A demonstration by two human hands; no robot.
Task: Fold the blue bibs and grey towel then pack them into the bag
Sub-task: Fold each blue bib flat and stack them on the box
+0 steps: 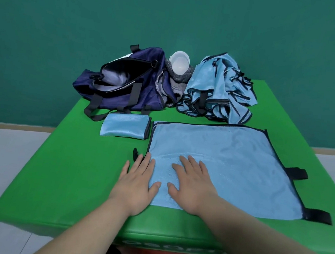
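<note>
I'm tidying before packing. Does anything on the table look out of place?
Yes: a white cup lies tipped on its side atop the crumpled grey towel, between the bag and the bib pile. It isn't laundry, and may roll off when the towel is lifted.

Flat bib (231, 164) lies front right on mat (54, 177). Both hands rest flat at its near left corner: left hand (136, 183) over the left edge, half on mat; right hand (193, 185) just beside it, fully on bib. Folded bib (124, 125) sits just left of flat bib's far corner. Behind it, bag (121, 84). Towel (177, 80) between bag and bib pile (218, 86), cup (179, 63) on towel.
</note>
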